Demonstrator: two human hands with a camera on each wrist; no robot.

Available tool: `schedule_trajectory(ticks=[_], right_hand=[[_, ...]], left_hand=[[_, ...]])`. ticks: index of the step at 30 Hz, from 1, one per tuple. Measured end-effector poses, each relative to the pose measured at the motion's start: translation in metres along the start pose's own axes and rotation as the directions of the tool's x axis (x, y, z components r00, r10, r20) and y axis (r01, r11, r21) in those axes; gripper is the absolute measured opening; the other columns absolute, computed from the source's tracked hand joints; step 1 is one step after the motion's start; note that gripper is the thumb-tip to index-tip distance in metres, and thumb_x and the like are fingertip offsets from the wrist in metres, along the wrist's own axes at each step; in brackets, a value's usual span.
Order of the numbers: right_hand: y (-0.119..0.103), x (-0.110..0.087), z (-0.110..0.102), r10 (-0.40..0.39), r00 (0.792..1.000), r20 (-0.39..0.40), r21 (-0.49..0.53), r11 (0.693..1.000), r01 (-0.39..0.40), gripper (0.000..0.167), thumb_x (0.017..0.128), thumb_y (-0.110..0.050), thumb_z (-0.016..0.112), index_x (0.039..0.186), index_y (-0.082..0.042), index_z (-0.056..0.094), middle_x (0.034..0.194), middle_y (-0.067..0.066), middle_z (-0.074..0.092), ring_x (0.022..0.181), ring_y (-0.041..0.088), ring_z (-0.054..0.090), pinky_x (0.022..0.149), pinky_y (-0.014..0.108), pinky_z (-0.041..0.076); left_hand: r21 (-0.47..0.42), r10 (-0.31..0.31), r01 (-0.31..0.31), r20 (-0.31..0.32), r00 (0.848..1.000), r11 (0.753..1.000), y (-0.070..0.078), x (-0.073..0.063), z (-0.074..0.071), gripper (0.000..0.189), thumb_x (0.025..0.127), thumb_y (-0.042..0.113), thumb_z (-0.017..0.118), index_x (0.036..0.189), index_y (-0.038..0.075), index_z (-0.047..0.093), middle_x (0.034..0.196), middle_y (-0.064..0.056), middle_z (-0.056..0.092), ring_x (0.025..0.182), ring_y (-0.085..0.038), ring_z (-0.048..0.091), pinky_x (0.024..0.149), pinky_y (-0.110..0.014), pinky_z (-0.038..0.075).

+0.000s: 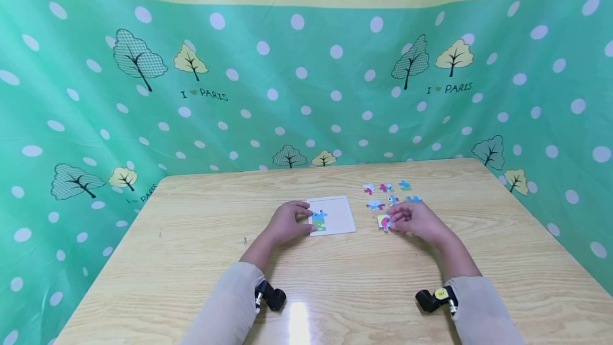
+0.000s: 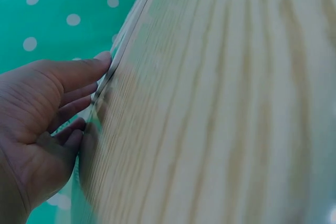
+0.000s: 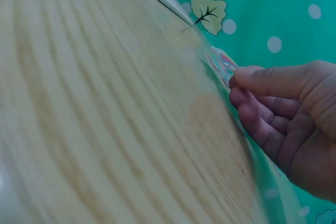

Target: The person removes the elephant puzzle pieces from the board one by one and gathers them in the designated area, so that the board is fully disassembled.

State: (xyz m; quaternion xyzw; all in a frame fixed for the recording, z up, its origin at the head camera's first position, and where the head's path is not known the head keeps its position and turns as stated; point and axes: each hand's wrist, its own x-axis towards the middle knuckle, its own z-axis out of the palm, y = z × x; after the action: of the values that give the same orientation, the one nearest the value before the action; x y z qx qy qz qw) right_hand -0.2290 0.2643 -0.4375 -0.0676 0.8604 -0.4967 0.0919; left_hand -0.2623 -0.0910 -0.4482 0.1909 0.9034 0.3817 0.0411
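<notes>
A white puzzle tray (image 1: 339, 216) lies on the table with joined blue and green puzzle pieces (image 1: 319, 220) along its left side. My left hand (image 1: 289, 221) holds the tray's left edge, its thumb near the front corner and its fingers farther back. In the left wrist view, the thumb and fingertips of that hand (image 2: 52, 114) meet the tray's thin edge. To the right of the tray, my right hand (image 1: 415, 219) pinches a yellow, red and white puzzle piece (image 1: 383, 221) between thumb and fingers, lifted slightly at an angle. The right wrist view shows this piece (image 3: 223, 64) edge-on.
Several loose puzzle pieces (image 1: 375, 205) lie behind and beside my right hand, others (image 1: 387, 188) farther back. The wooden table (image 1: 201, 217) ends at a green dotted curtain (image 1: 306, 95). Each sleeve carries a small black wrist camera (image 1: 273, 297).
</notes>
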Motion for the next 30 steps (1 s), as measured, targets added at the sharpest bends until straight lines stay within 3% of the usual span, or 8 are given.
schedule_trajectory(ticks=[8, 17, 30], right_hand=[[-0.0007, 0.0027, 0.0045, -0.010, 1.000, -0.016, -0.111, 0.994, 0.008, 0.026, 0.091, 0.008, 0.071, 0.117, 0.010, 0.068, 0.096, 0.011, 0.066, 0.088, 0.022, 0.062, 0.069, 0.024, 0.054], [0.0011, 0.0053, 0.0084, -0.029, 0.999, -0.035, -0.184, 0.983, 0.022, 0.025, 0.092, 0.006, 0.070, 0.117, 0.008, 0.068, 0.096, 0.009, 0.065, 0.088, 0.023, 0.059, 0.074, 0.025, 0.053], [0.0002, 0.0042, 0.0078, -0.044, 0.998, -0.036, -0.196, 0.980, 0.036, 0.028, 0.093, 0.003, 0.071, 0.121, 0.009, 0.067, 0.096, 0.010, 0.064, 0.088, 0.022, 0.057, 0.072, 0.025, 0.052]], left_hand=[[-0.005, -0.014, 0.014, 0.002, 1.000, 1.000, -0.0010, 0.0006, 0.0011, 0.037, 0.086, 0.016, 0.086, 0.119, 0.001, 0.076, 0.139, -0.013, 0.063, 0.138, -0.036, 0.050, 0.119, -0.050, 0.034], [-0.012, -0.018, 0.018, -0.006, 1.000, 1.000, -0.0029, 0.0001, 0.0016, 0.038, 0.086, 0.017, 0.087, 0.119, 0.002, 0.076, 0.140, -0.012, 0.064, 0.139, -0.036, 0.049, 0.120, -0.050, 0.033], [0.006, -0.022, 0.022, -0.009, 1.000, 1.000, -0.0012, -0.0012, 0.0013, 0.039, 0.086, 0.018, 0.087, 0.120, 0.003, 0.076, 0.140, -0.011, 0.064, 0.140, -0.037, 0.048, 0.120, -0.052, 0.031]])
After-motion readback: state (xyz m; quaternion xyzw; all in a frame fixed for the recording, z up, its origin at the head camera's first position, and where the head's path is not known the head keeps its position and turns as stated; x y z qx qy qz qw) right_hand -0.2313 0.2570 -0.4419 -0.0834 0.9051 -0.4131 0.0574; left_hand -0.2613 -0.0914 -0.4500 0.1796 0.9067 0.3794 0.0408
